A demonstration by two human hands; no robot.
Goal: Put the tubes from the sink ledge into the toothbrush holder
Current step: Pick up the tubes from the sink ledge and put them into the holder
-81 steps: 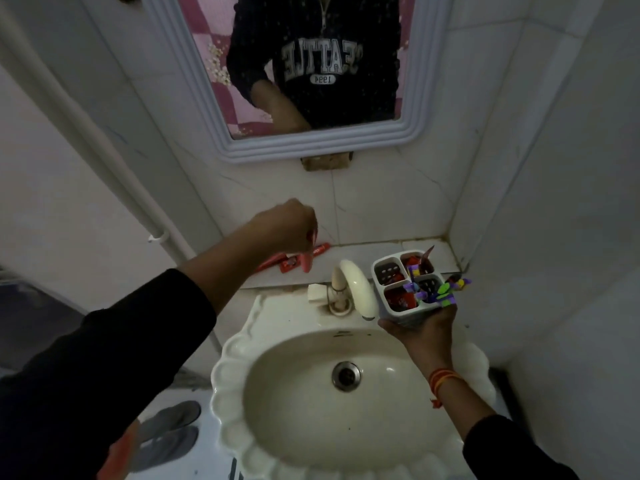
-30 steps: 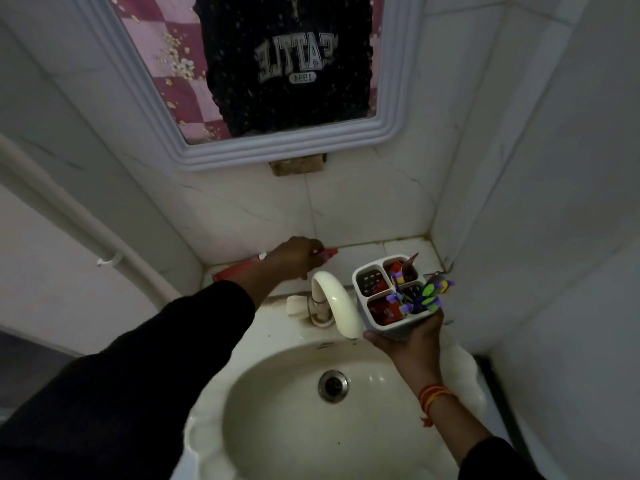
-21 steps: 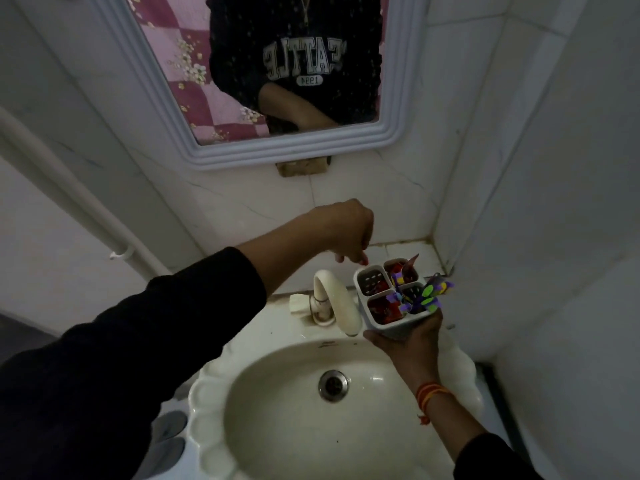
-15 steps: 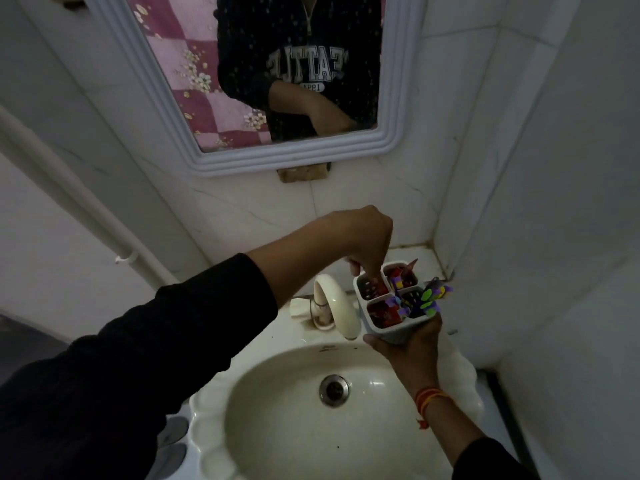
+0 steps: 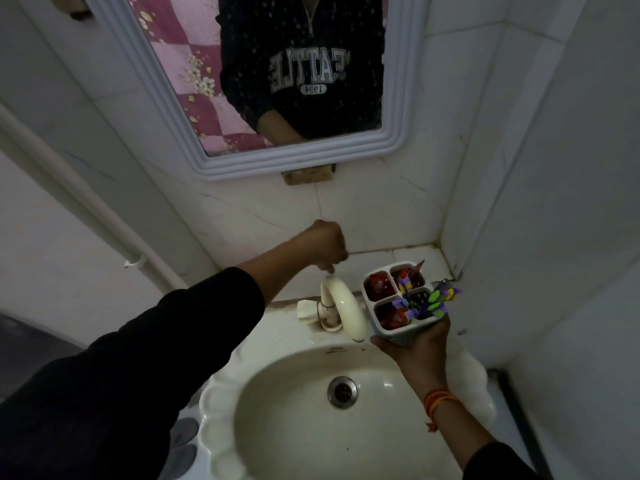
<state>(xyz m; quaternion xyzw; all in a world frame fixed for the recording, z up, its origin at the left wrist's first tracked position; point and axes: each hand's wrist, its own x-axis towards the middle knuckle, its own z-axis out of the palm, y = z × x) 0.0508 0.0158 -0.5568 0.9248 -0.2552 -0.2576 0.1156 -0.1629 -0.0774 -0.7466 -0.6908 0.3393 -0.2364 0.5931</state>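
Observation:
My right hand (image 5: 417,351) grips the white four-compartment toothbrush holder (image 5: 388,332) from below, holding it upright over the sink's right rim. Red tubes (image 5: 379,287) stand in three of its compartments. Purple and green toothbrushes (image 5: 433,301) fill the fourth and stick out to the right. My left hand (image 5: 327,245) hovers above the faucet top, left of the holder, with its fingers curled downward and nothing visible in them. The visible part of the tiled ledge (image 5: 381,256) is bare. My left forearm hides the ledge's left part.
A cream curved faucet (image 5: 344,308) stands just left of the holder. Below it is the scalloped sink basin (image 5: 287,427) with its drain (image 5: 343,392). A framed mirror (image 5: 294,161) hangs above. The right wall (image 5: 519,237) is close, and a pipe (image 5: 86,209) runs along the left wall.
My left hand took a red tube off the ledge, dropped it into the holder's back-left compartment, and has now drawn back left over the faucet. The holder stayed in my right hand.

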